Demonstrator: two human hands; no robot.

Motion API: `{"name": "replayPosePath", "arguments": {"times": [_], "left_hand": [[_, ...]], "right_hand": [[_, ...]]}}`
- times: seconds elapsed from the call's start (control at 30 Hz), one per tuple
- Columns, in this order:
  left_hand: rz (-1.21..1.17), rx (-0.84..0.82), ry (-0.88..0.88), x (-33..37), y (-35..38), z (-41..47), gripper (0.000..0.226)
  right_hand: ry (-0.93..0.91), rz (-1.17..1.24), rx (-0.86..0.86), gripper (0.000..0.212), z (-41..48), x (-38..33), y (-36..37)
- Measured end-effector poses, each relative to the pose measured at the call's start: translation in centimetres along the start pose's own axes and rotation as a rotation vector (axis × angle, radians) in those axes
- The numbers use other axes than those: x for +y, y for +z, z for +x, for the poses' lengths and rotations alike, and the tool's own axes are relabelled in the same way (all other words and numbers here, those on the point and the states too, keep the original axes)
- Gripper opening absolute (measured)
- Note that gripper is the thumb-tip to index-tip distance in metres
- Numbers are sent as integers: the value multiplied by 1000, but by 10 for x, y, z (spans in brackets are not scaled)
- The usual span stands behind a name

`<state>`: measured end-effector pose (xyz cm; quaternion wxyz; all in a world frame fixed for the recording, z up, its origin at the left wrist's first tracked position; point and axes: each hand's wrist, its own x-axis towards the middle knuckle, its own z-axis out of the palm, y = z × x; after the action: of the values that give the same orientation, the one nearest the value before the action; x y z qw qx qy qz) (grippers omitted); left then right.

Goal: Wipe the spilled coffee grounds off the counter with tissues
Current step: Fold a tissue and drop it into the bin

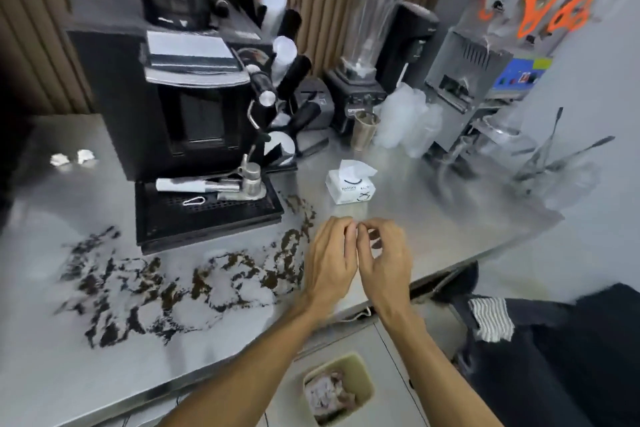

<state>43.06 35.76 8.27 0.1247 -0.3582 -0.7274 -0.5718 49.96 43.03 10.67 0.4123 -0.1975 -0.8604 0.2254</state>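
The white tissue box (350,187) has black letters, but they are too blurry to read. The left hand (329,260) and right hand (386,263) are over the tabletop (433,218) with their fingers curled and their fingertips touching. I cannot tell if they hold anything. The box stands at 12 o'clock from the hands. The coffee grounds (207,281) lie spread at 9 o'clock, in front of the black coffee machine (194,107).
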Motion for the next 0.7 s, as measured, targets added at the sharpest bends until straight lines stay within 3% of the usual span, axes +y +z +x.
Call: {"name": "replayPosePath", "arguments": {"times": [0.23,0.5,0.57,0.7], "left_hand": [[190,195,-80,-94,-136,19,25],[391,401,-325,-224,-287,47,20],[410,400,-401,-258,-316,61,16],[529,202,-605,-325,-359,94,47]], "right_hand": [[-162,167,-203,15,5,-96,131],[-164,301,-461,22,2,-208,299],[-164,278,-571,31,9,-229,337],[-175,159,-732,50,34,-261,407]]}}
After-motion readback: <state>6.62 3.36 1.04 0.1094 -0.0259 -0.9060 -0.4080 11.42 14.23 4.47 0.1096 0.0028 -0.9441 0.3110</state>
